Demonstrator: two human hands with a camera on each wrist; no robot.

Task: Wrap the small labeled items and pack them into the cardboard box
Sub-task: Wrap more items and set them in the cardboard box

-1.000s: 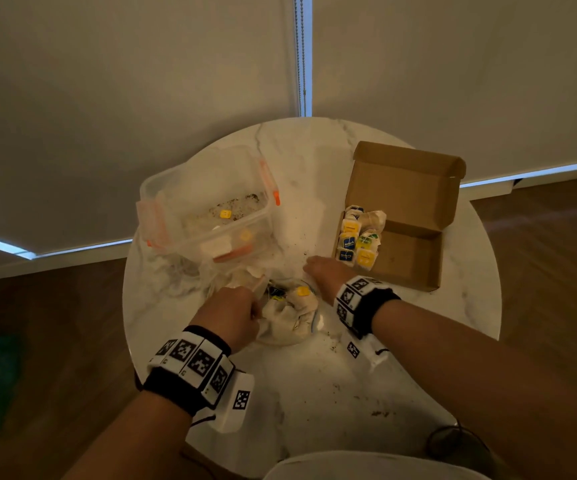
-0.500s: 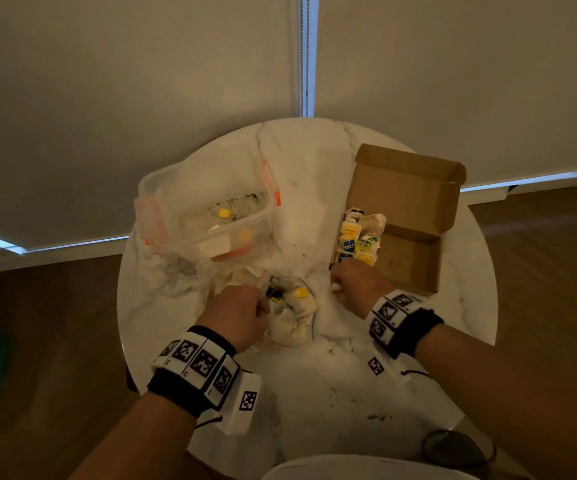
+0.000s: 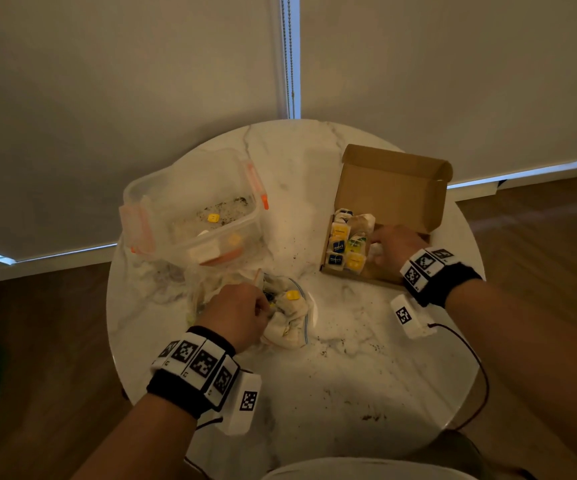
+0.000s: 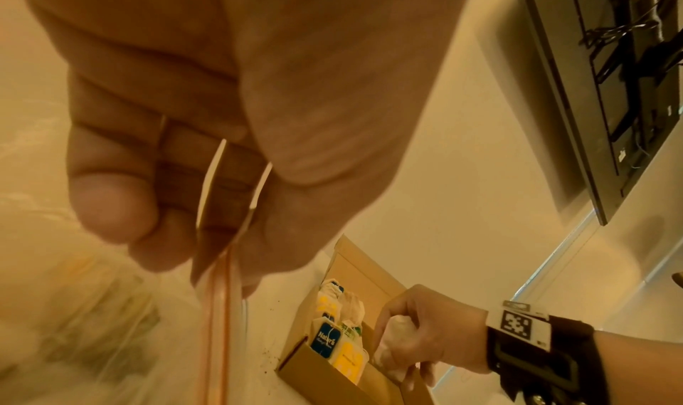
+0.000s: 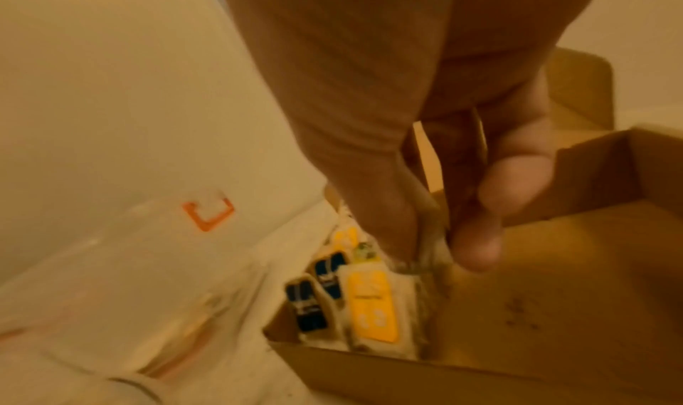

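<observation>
The right hand [image 3: 396, 249] is pinching a wrapped tea bag [image 4: 391, 341] and putting it into the cardboard box [image 3: 389, 188], next to several packed ones. The left hand [image 3: 236, 315] is pinching the zip bag [image 3: 294, 317] on the surface [image 3: 349, 375], where more tea bags are waiting.

A round marble table [image 3: 314, 393] stands on dark wood floor [image 3: 539, 220] before drawn pale blinds [image 3: 124, 81].
</observation>
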